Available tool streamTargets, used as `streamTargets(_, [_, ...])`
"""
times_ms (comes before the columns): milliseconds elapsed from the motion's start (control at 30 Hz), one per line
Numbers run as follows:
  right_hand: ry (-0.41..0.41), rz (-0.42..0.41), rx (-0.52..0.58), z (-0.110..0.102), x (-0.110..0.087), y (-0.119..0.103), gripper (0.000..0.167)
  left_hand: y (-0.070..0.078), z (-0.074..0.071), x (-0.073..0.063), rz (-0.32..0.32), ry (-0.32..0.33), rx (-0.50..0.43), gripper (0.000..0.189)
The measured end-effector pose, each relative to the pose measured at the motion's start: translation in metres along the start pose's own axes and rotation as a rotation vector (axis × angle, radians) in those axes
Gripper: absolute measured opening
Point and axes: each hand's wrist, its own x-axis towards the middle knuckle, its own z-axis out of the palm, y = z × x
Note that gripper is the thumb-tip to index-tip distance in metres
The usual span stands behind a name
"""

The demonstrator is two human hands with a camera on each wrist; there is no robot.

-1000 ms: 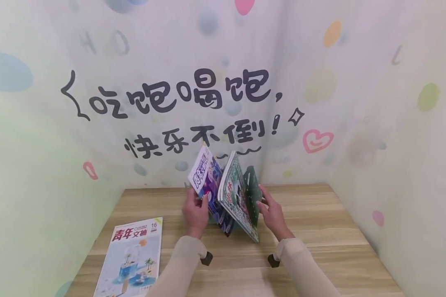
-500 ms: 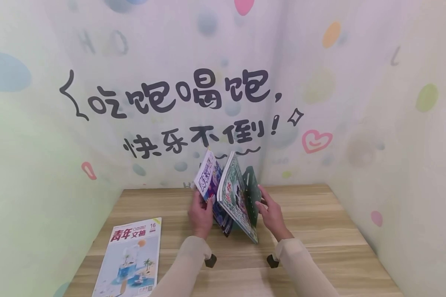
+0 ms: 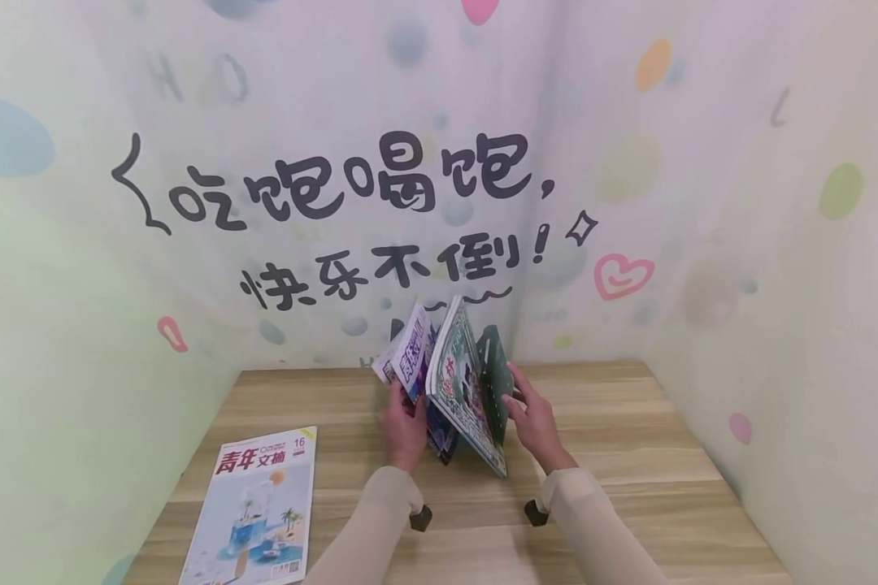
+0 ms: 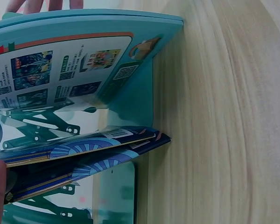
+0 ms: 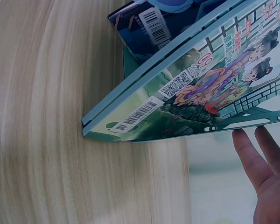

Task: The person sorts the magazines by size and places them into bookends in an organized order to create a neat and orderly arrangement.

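Observation:
Two purple-blue magazines (image 3: 415,357) stand on edge in a green expanding bookend (image 3: 495,390), whose lattice base (image 4: 42,128) shows in the left wrist view. My left hand (image 3: 405,426) grips their near side, a fingertip against the dark cover (image 4: 42,184). Right of them lean thicker magazines with a green illustrated cover (image 3: 462,390), tilted to the left at the top. Fingers of my right hand (image 3: 536,422) lie spread, tips touching the bookend's right end plate from outside. The bookend's left plate is mostly hidden behind the purple magazines.
Another magazine (image 3: 252,508), with an ice-lolly picture, lies flat at the front left of the wooden table (image 3: 629,504). A patterned wall (image 3: 336,97) with large black lettering rises behind the table's back edge. Side walls stand left and right.
My left hand has moved to the right with the purple magazine, toward the green-covered ones. A second pale-topped magazine now shows behind it on the left. My right hand has stayed in place.

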Motion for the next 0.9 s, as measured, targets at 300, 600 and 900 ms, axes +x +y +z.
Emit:
streamTargets(300, [-0.004,-0.004,-0.006,0.002,0.001,-0.001,0.061,-0.005,0.002,-0.004,-0.003,-0.045,-0.026,0.045])
streamTargets(600, [-0.002,0.005,-0.024,0.001,0.001,-0.003,0.061,-0.004,-0.002,-0.006,-0.03,-0.076,-0.108,0.048])
streamTargets(900, [-0.008,0.012,-0.021,0.001,0.0,-0.002,0.061,-0.004,-0.008,-0.007,-0.109,-0.079,-0.156,0.048])
